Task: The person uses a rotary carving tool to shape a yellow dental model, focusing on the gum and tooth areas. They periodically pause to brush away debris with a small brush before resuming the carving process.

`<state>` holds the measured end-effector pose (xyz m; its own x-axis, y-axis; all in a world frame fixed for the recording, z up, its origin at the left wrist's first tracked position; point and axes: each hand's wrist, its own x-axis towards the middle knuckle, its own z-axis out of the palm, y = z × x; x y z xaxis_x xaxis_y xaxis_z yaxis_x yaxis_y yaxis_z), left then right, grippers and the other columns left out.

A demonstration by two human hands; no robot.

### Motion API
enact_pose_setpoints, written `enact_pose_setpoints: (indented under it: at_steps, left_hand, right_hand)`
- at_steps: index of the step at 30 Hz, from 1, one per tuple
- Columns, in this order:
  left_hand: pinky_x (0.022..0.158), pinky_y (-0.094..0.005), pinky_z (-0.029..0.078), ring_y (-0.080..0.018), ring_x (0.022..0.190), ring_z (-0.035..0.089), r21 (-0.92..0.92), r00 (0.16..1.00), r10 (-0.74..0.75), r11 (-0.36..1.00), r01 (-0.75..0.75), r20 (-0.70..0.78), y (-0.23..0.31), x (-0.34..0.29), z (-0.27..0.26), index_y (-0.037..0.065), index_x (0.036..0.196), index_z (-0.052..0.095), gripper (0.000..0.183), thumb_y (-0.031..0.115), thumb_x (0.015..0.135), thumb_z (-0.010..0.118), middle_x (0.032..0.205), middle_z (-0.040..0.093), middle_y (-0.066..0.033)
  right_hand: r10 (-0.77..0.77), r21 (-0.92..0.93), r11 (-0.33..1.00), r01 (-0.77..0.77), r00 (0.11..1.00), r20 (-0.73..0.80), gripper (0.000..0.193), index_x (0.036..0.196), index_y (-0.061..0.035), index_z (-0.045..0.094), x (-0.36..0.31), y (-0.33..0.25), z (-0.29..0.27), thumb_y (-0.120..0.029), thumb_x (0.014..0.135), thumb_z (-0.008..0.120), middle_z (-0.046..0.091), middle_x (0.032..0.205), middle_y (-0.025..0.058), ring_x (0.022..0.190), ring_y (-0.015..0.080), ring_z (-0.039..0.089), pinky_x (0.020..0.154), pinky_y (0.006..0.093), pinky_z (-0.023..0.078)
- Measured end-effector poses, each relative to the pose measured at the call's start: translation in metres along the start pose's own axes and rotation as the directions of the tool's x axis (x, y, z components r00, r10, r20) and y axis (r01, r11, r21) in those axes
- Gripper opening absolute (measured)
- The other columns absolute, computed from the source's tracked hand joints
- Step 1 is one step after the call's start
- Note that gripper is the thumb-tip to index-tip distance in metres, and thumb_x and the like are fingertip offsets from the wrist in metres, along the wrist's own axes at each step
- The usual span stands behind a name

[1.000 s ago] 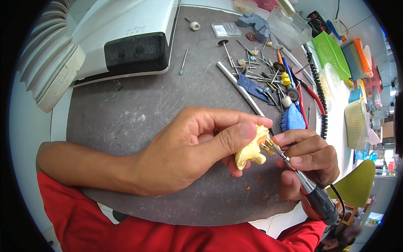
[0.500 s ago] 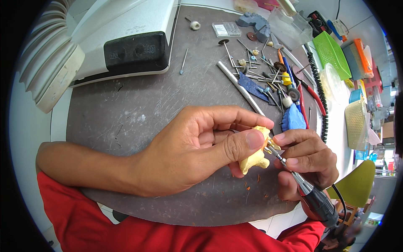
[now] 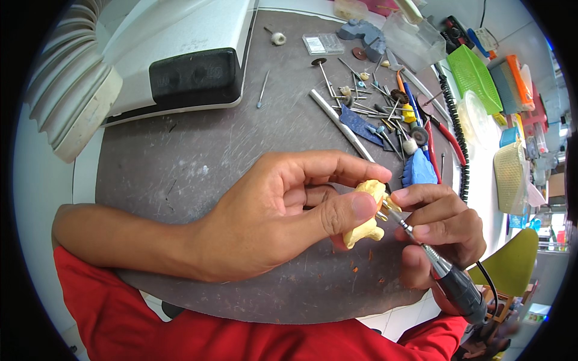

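My left hand (image 3: 271,210) grips a small yellow plaster-like cast (image 3: 367,216) between thumb and fingers, above the grey round mat (image 3: 198,162). My right hand (image 3: 442,231) holds a slim rotary handpiece (image 3: 445,274) like a pen. Its metal tip touches the cast's right side just under my left thumb. A black cable runs from the handpiece's dark rear end toward the lower right.
A white machine with a dark front (image 3: 180,66) and a ribbed hose (image 3: 66,90) stand at the back left. Several burs and metal rods (image 3: 361,102), a blue lump (image 3: 418,171), red-handled pliers (image 3: 445,141) and a green basket (image 3: 475,75) lie at the back right.
My left hand has turned the yellow cast slightly and shifted its thumb over it. The handpiece tip stays against the cast.
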<state>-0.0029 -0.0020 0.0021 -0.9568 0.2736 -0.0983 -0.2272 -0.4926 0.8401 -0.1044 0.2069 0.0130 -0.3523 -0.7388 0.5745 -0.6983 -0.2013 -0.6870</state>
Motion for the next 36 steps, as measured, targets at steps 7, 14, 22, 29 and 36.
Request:
enact_pose_setpoints:
  at_steps: [7, 14, 22, 29, 36]
  left_hand:
    - [0.097, -0.0316, 0.045, -0.0182, 0.118, 0.050, 0.047, 0.996, 0.078, 0.996, -0.076, -0.041, -0.001, 0.000, 0.005, -0.003, 0.135, 0.038, 0.051, 0.008, 0.090, 0.059, 0.129, 0.049, -0.0157]
    - [0.103, -0.0347, 0.043, -0.0201, 0.123, 0.045, 0.067, 0.993, 0.102, 0.993, -0.098, -0.052, 0.000, -0.003, 0.011, -0.002, 0.136, 0.036, 0.059, 0.002, 0.085, 0.065, 0.139, 0.039, -0.0141]
    - [0.104, -0.0333, 0.039, -0.0187, 0.125, 0.043, 0.142, 0.986, 0.167, 0.976, -0.163, -0.013, -0.004, -0.004, 0.009, -0.002, 0.137, 0.036, 0.058, 0.001, 0.085, 0.064, 0.139, 0.040, -0.0115]
    - [0.106, -0.0324, 0.038, -0.0181, 0.126, 0.042, 0.138, 0.983, 0.183, 0.973, -0.183, 0.014, -0.006, -0.002, 0.008, -0.001, 0.137, 0.035, 0.059, 0.000, 0.085, 0.063, 0.139, 0.039, -0.0106]
    - [0.103, -0.0317, 0.042, -0.0188, 0.125, 0.043, 0.127, 0.987, 0.162, 0.979, -0.162, 0.012, -0.005, -0.001, 0.008, -0.001, 0.137, 0.035, 0.058, 0.000, 0.086, 0.062, 0.140, 0.038, -0.0108]
  right_hand:
    - [-0.033, 0.071, 0.997, 0.040, 0.995, -0.089, 0.026, 0.097, 0.0039, 0.053, -0.003, 0.006, -0.006, 0.002, 0.075, 0.068, 0.059, 0.080, 0.0162, 0.085, 0.0337, 0.066, 0.073, 0.0384, 0.055]
    - [-0.019, 0.092, 0.995, 0.023, 0.999, -0.038, 0.025, 0.096, 0.0021, 0.055, -0.002, 0.000, -0.008, 0.003, 0.074, 0.068, 0.061, 0.081, 0.0149, 0.096, 0.0367, 0.064, 0.083, 0.0417, 0.052]
    - [0.173, 0.136, 0.974, -0.180, 0.983, 0.063, 0.015, 0.095, -0.0071, 0.050, -0.002, -0.010, -0.011, -0.011, 0.084, 0.060, 0.061, 0.077, 0.0102, 0.115, 0.0341, 0.053, 0.102, 0.0451, 0.039]
    - [0.094, 0.192, 0.977, -0.091, 0.995, -0.009, 0.019, 0.090, 0.0000, 0.058, 0.001, -0.005, -0.005, 0.000, 0.074, 0.067, 0.063, 0.078, 0.0131, 0.107, 0.0407, 0.059, 0.093, 0.0468, 0.049]
    - [0.117, 0.205, 0.973, -0.106, 0.992, -0.043, 0.016, 0.087, -0.0005, 0.058, 0.000, -0.005, -0.002, -0.004, 0.075, 0.068, 0.063, 0.077, 0.0129, 0.104, 0.0398, 0.061, 0.091, 0.0454, 0.051]
